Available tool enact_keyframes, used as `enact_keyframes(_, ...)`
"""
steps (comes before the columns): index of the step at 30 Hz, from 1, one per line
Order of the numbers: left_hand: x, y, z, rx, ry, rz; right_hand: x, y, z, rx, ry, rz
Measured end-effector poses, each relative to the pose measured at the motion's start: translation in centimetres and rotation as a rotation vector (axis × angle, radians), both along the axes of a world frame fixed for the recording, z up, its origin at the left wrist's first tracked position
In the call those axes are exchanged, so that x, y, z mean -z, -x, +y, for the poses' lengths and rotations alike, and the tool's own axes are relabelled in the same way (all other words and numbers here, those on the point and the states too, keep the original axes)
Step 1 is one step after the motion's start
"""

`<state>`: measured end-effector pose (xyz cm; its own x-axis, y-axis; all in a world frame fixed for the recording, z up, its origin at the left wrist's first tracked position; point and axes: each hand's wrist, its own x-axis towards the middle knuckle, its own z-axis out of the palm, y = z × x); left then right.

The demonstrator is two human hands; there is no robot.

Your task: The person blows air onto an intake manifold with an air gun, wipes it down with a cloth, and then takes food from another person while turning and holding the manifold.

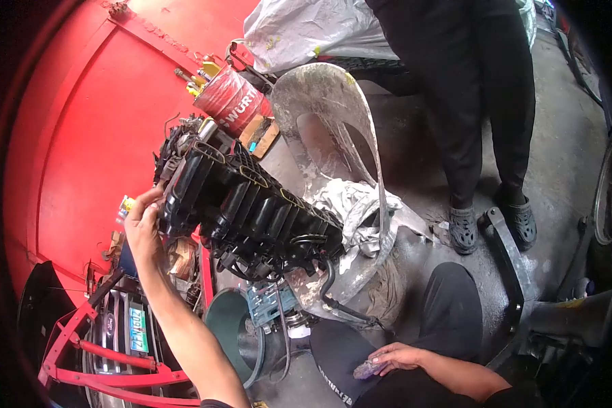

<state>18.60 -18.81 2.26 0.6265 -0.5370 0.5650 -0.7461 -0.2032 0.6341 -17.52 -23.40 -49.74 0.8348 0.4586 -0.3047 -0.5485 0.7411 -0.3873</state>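
Intake manifold (262,211), glossy black, ribbed, with yellow-rimmed rounded ports

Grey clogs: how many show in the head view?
2, worn by the standing person: one grey clog nearer the white cloth, the other clog farther right in the picture.

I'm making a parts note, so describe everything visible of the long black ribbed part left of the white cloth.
The long black part looks like moulded plastic, fairly glossy, with rounded channels side by side and yellow-edged openings along its upper side. It slants from upper left down to lower right in view. The left grip touches its left end. The white cloth is near its right end; whether they touch is unclear. What supports it is hidden.
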Motion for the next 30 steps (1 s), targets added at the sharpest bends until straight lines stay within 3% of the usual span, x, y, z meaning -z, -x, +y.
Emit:
enact_keyframes(1, 0.1, 3.1, -1.4, 0.023, 0.018, -0.004, -0.2, -0.1, -0.1, 0.011, 0.011, 0.001)
enact_keyframes(5, 2.1, 2.5, -2.5, -0.241, 0.141, -0.087, -0.3, 0.1, 0.1, 0.016, 0.017, 0.008)
enact_keyframes(8, 2.6, 2.8, -2.3, -0.107, 0.267, -0.181, -0.3, 0.3, 0.0, 0.028, 0.007, 0.005)
enact_keyframes(12, 2.7, 0.3, 1.8, 0.028, 0.199, -0.115, -0.1, 0.5, 0.0, 0.031, 0.004, -0.017)
enact_keyframes(13, 3.2, -0.9, 2.9, 0.011, 0.155, -0.274, -0.1, 0.6, 0.1, 0.039, 0.001, -0.014)
enact_keyframes(18, 3.3, 0.4, 4.5, 0.046, 0.212, -0.058, -0.4, 0.5, 0.1, 0.03, -0.006, -0.015)
enact_keyframes(26, 3.7, -0.3, 5.7, 0.178, 0.202, -0.099, -1.5, 0.8, -0.1, 0.012, 0.021, -0.003)
enact_keyframes(30, 3.4, 0.5, 4.8, 0.132, 0.186, -0.154, -1.3, 0.8, -0.1, 0.031, 0.032, -0.033)
